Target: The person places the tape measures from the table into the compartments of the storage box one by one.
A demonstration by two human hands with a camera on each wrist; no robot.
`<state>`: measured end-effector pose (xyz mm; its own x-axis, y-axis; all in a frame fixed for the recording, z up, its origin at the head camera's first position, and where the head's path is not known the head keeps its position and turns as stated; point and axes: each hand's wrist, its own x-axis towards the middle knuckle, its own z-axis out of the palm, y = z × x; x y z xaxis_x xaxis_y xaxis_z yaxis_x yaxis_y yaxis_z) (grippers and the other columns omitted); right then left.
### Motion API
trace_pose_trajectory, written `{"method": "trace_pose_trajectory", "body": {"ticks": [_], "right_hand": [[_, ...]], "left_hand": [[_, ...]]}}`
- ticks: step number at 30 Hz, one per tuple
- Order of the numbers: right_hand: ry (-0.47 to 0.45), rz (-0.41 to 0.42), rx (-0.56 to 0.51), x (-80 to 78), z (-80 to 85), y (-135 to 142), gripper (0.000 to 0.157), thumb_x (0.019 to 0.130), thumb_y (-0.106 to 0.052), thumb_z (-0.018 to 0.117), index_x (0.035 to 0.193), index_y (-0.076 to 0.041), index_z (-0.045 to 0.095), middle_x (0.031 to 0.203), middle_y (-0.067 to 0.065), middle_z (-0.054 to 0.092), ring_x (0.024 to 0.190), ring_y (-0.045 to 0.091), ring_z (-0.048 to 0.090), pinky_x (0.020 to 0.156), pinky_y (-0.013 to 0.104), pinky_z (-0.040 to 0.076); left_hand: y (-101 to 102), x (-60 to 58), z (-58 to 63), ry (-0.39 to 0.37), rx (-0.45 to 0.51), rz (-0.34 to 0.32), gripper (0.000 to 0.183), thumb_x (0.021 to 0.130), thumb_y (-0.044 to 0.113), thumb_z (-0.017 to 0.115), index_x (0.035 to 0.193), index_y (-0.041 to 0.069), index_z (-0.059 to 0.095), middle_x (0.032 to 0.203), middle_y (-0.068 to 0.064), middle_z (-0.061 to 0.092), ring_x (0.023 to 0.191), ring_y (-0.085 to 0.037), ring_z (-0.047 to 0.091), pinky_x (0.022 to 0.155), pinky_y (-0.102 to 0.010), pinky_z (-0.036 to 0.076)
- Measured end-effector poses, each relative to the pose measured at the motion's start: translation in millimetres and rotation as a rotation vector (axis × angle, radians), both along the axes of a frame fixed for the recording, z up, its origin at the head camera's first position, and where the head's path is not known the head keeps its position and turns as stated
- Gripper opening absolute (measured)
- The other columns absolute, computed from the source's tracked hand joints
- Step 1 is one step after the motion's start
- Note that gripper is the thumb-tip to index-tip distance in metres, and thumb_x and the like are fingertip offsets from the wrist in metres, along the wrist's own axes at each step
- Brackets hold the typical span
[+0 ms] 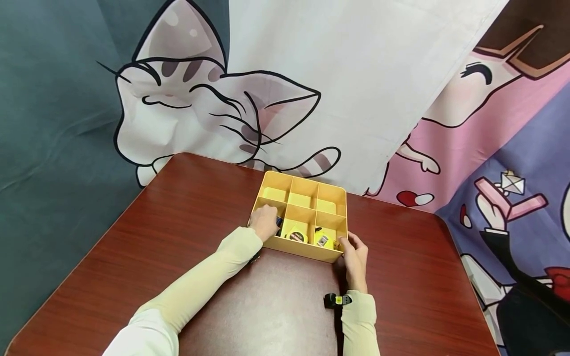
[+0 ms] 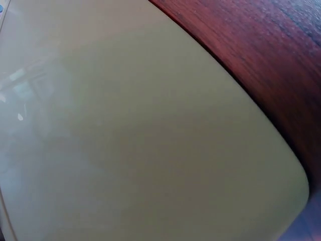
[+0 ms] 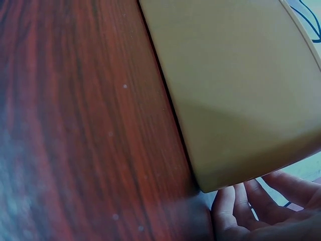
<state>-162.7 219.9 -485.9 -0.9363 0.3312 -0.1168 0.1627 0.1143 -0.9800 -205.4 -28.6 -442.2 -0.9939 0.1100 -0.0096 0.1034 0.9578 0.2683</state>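
A yellow storage box (image 1: pixel 307 251) with six compartments stands on the table. My left hand (image 1: pixel 264 222) reaches down into its front left compartment, fingertips hidden inside; a dark blue and black object (image 1: pixel 279 225) shows beside the fingers, and I cannot tell whether they grip it. In the front middle compartment lies a yellow tape measure (image 1: pixel 297 235) with a dark round label. Another yellow tape measure (image 1: pixel 324 240) sits in the front right one. At the front right corner my right hand (image 1: pixel 355 257) holds the box, thumb over the rim, fingers (image 3: pixel 266 201) along the outer side wall.
The three back compartments (image 1: pixel 303 193) show bare floors. Dark reddish wood makes up the table (image 1: pixel 414 277), and a cartoon-printed cloth (image 1: pixel 356 74) hangs right behind its far edge. Black straps (image 1: pixel 337 300) with a camera are worn at the wrists.
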Motion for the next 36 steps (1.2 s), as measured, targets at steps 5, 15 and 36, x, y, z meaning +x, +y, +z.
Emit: {"method": "trace_pose_trajectory", "body": {"ticks": [5,15,36], "right_hand": [[0.012,0.009,0.001,-0.7,-0.5,-1.2,0.034,0.084,-0.014,0.058,0.116,0.0,0.06,0.11,0.013,0.058,0.085,0.015,0.053,0.068,0.02,0.046],[0.008,0.0,-0.003,-1.4,-1.2,2.0,0.035,0.084,-0.014,0.058,0.116,0.001,0.059,0.11,0.012,0.056,0.085,0.015,0.052,0.067,0.019,0.045],[-0.008,0.014,-0.007,0.5,-0.2,1.2,0.036,0.085,-0.016,0.058,0.117,0.001,0.059,0.112,0.014,0.056,0.088,0.017,0.053,0.069,0.02,0.046]], "left_hand": [[-0.2,-2.1,-0.9,-0.01,-0.015,0.017,0.02,0.071,0.023,0.077,0.081,0.008,0.069,0.083,-0.01,0.067,0.071,-0.028,0.064,0.052,-0.038,0.05],[2.2,-3.3,1.2,-0.039,-0.008,-0.007,0.017,0.073,0.022,0.075,0.08,0.008,0.068,0.083,-0.01,0.067,0.073,-0.027,0.064,0.052,-0.038,0.05],[-2.9,2.2,17.3,-0.254,0.1,-0.034,0.022,0.074,0.003,0.058,0.056,0.011,0.047,0.069,-0.009,0.053,0.063,-0.021,0.045,0.052,-0.029,0.036]]}}
